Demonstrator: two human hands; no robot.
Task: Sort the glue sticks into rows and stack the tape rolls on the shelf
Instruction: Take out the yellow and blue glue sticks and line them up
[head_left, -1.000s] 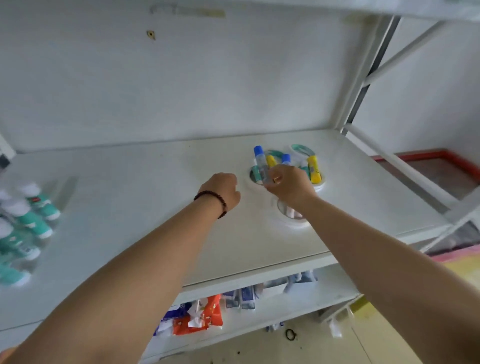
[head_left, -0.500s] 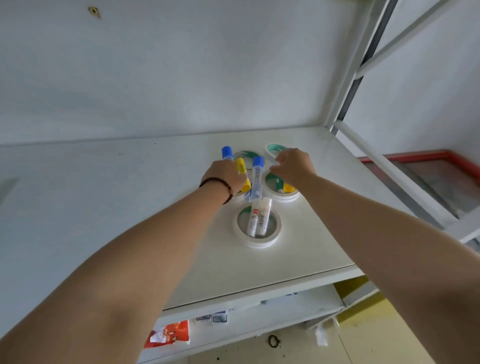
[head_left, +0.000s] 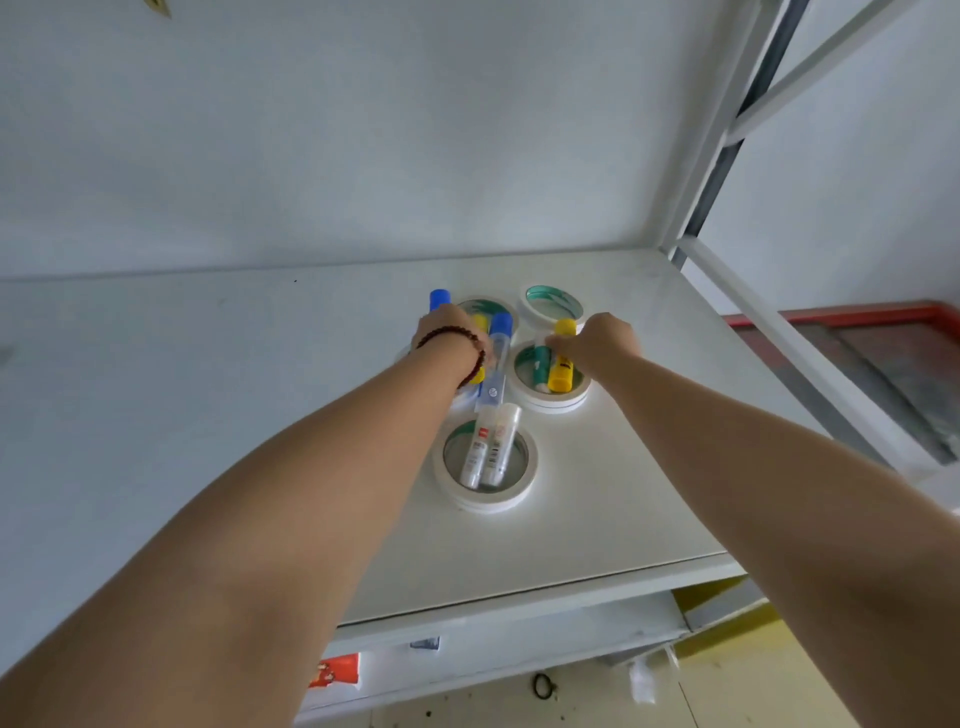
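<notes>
The glue sticks are unsorted: two white-capped clear sticks (head_left: 485, 448) lie inside the nearest flat white tape roll (head_left: 487, 498); a yellow stick (head_left: 561, 366) and a green one (head_left: 540, 364) lie in the right-hand roll (head_left: 550, 401); a blue-capped clear stick (head_left: 495, 364) lies across the left roll. The far roll (head_left: 551, 304) is empty. All four rolls sit singly on the white shelf board (head_left: 597, 530), none stacked. My left hand (head_left: 452, 338) covers the left roll; I cannot tell its grip. My right hand (head_left: 597, 343) pinches the yellow stick. In my judgement, both parts remain undone.
</notes>
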